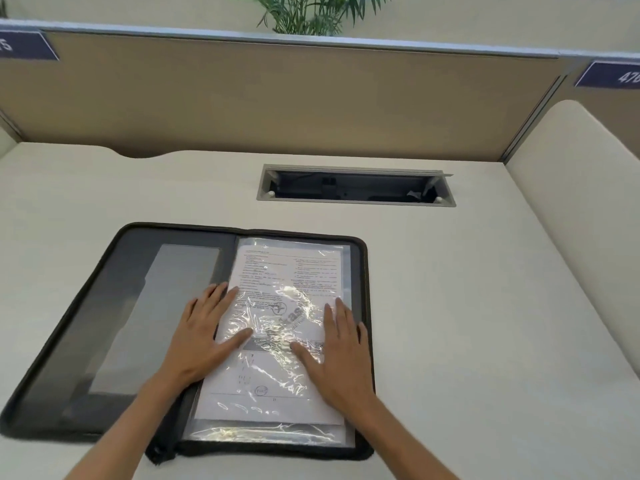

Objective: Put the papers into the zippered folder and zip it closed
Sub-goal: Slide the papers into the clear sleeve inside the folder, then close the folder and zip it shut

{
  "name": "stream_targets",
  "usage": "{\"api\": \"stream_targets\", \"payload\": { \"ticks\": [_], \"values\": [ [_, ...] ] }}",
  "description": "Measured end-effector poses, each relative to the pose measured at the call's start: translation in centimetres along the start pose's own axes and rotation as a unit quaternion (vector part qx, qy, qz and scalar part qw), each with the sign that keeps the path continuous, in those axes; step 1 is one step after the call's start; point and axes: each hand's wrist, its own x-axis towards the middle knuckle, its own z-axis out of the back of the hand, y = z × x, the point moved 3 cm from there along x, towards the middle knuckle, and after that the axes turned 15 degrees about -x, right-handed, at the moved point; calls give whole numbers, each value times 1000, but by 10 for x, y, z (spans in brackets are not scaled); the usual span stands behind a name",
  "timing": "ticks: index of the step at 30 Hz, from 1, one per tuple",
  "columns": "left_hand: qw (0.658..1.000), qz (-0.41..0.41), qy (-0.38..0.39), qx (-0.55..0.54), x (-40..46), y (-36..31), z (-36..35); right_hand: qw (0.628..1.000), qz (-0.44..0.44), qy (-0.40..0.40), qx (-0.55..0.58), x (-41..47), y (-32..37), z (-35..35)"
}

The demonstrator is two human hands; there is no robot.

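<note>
The person's forearms reach in over the near edge of the zippered folder (104, 306), which lies spread open on the desk (485, 306). The papers (277, 323), in glossy plastic sleeves, sit on the folder's right half. The left hand (201, 334) and right hand (341, 351) press flat on them, fingers (225, 296) straight, gripping nothing. The sleeves look slippery; when the cover swings over they could slide towards the folder's edge. A corner caught in the zip track would likely jam the zipper or crease the sheets. Beyond the folder, a cable hatch (356, 185) stands open.
</note>
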Motion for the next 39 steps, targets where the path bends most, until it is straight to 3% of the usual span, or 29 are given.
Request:
{"api": "stream_targets", "payload": {
  "ticks": [12, 21, 25, 29, 33, 39],
  "values": [
    [997, 17, -14, 67, 14, -52, -42, 998, 2, -51, -43, 3, -63, 12],
    [998, 26, 37, 49, 43, -76, -68, 999, -8, -46, -25, 15, -108, 21],
    [999, 35, 2, 42, 37, -66, -47, 999, -15, -46, 25, 14, -107, 27],
    [986, 90, -120, 70, 18, -32, 0, 992, -34, -93, 82, 1, -99, 43],
    [940, 231, -226, 108, -14, 11, 53, 974, -46, -132, 181, -22, -83, 60],
    [891, 365, -187, 195, -45, 43, 86, 963, -29, -131, 235, -41, -55, 69]
  ]
}}
